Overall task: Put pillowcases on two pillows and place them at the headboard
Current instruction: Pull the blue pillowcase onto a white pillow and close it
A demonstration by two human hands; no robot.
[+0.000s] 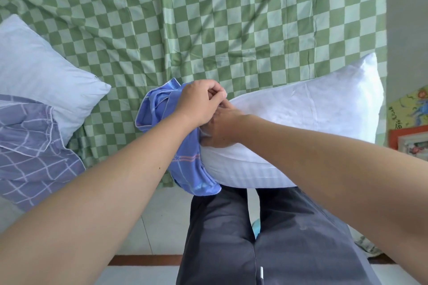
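the bare white pillow (308,122) lies across the near edge of the bed, its long side hanging slightly over the edge above the person's grey trousers (254,238); its far right corner points up near the bed's right edge. a blue pillowcase (159,109) is bunched over the pillow's left end, part of it draping down past the bed edge. the left hand (199,104) has its fingers curled tight, gripping the gathered blue cloth at the pillow's corner. the right hand (222,127) is pressed against the same corner, touching the left hand; its fingers are tucked out of sight, so i cannot tell how far it is closed or quite what it holds. to the left, well apart, a second white pillow (44,71) rests partly inside a lilac grid-patterned pillowcase (30,146) at the bed's left edge. between the two pillows and beyond them the green checked sheet (208,18) lies open, wrinkled, stretching to the far side. a pale floor (166,220) shows below the near edge.
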